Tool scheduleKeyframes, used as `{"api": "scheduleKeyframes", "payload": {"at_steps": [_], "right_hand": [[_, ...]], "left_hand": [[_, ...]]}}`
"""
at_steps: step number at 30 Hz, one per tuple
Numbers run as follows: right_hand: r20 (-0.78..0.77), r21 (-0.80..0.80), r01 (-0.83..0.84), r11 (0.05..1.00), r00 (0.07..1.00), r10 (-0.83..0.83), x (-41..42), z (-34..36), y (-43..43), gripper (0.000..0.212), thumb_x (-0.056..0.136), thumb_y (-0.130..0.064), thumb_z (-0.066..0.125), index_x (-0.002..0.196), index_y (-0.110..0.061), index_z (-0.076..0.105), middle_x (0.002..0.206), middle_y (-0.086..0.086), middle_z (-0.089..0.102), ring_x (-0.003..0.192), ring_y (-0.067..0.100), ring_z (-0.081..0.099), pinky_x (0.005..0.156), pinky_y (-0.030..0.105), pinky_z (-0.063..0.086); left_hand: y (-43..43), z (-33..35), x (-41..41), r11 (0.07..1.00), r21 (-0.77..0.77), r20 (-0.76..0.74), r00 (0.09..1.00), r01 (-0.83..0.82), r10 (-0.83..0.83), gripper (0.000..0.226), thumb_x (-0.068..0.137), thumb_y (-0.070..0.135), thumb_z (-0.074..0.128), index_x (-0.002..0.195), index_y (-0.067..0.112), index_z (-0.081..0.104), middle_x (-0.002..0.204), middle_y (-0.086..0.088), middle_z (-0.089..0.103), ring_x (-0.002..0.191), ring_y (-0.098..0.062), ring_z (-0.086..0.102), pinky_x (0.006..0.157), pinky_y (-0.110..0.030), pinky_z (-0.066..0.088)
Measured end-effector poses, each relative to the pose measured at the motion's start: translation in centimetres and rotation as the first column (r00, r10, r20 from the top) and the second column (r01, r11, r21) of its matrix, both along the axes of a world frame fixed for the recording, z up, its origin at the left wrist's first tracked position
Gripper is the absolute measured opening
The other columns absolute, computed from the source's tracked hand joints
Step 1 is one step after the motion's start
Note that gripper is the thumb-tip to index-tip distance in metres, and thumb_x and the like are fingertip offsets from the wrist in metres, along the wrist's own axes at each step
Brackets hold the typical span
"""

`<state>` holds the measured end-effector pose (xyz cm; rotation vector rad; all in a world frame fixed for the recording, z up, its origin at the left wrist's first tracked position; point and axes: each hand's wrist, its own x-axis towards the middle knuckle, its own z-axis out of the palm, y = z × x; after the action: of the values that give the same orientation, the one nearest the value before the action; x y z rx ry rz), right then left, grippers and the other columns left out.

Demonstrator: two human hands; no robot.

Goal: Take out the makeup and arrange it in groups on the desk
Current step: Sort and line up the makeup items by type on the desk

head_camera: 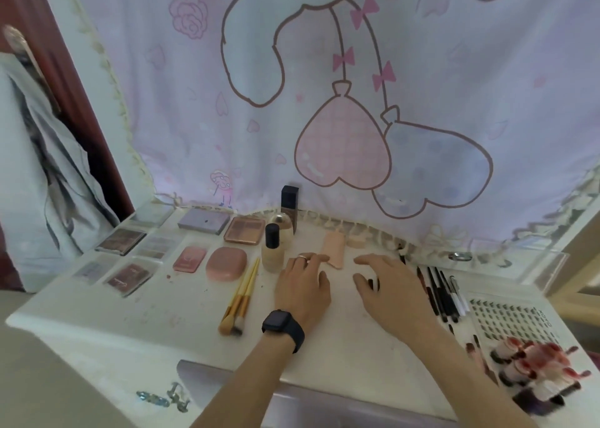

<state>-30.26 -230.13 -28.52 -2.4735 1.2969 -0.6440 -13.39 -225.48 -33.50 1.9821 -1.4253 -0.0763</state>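
Peach tube (334, 247) lies just beside the left hand's (303, 286) fingers (319, 258).

a white desk (97, 323) with a smudged, lightly stained top fills the lower half of the view. along its back edge hangs a thin pale lilac curtain (181, 119) printed with a large cartoon outline, a pink and a blue heart balloon, pink bows, a rose and small hearts. soft light glows through the fabric. a cream lace trim (110, 80) edges the curtain and trails along the desk's back edge. left of it stands a dark red-brown wooden frame (65, 54), with a rumpled pale grey cloth (39, 174) hanging in front, beside the desk's left edge. at the back right corner a clear plastic panel (532, 258) stands upright. a plain beige surface (48, 388) shows below the front left corner.
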Motion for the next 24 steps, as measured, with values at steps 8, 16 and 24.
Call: {"api": "scheduleKeyframes", "payload": {"at_steps": [8, 16, 24], "right_hand": [[0.006, -0.122, -0.057, 0.991, 0.998, 0.058, -3.7, -6.8, 8.8, 0.027, 0.095, -0.029, 0.066, 0.12, -0.022, 0.073, 0.126, -0.007, 0.068, 0.122, 0.019, 0.058, 0.1, 0.031, 0.05], [0.025, -0.246, -0.028, 0.969, 0.999, 0.035, -3.7, -8.6, 9.8, 0.039, 0.1, -0.039, 0.047, 0.119, -0.02, 0.075, 0.126, -0.002, 0.071, 0.122, 0.02, 0.062, 0.112, 0.029, 0.034], [0.069, -0.276, -0.028, 0.961, 0.996, 0.049, -4.0, -8.6, 10.1, 0.026, 0.095, -0.028, 0.067, 0.117, -0.018, 0.076, 0.123, -0.002, 0.072, 0.12, 0.019, 0.063, 0.106, 0.028, 0.042]], "left_hand": [[5.5, 2.1, 3.1, 0.918, -0.238, -0.282, 0.927, -0.316, 0.246, 0.036, 0.094, 0.036, 0.062, 0.125, 0.019, 0.055, 0.109, 0.0, 0.058, 0.098, -0.023, 0.055, 0.083, -0.041, 0.051], [4.0, 4.6, 5.9, 0.947, 0.106, -0.192, 0.928, -0.303, 0.319, 0.054, 0.095, 0.047, 0.051, 0.143, 0.022, 0.044, 0.142, -0.009, 0.051, 0.135, -0.033, 0.036, 0.111, -0.047, 0.025], [3.6, 4.7, 5.7, 0.947, 0.109, -0.155, 0.936, -0.302, 0.316, 0.021, 0.081, 0.029, 0.068, 0.092, 0.023, 0.05, 0.096, -0.002, 0.046, 0.099, -0.024, 0.04, 0.086, -0.036, 0.028]]}}
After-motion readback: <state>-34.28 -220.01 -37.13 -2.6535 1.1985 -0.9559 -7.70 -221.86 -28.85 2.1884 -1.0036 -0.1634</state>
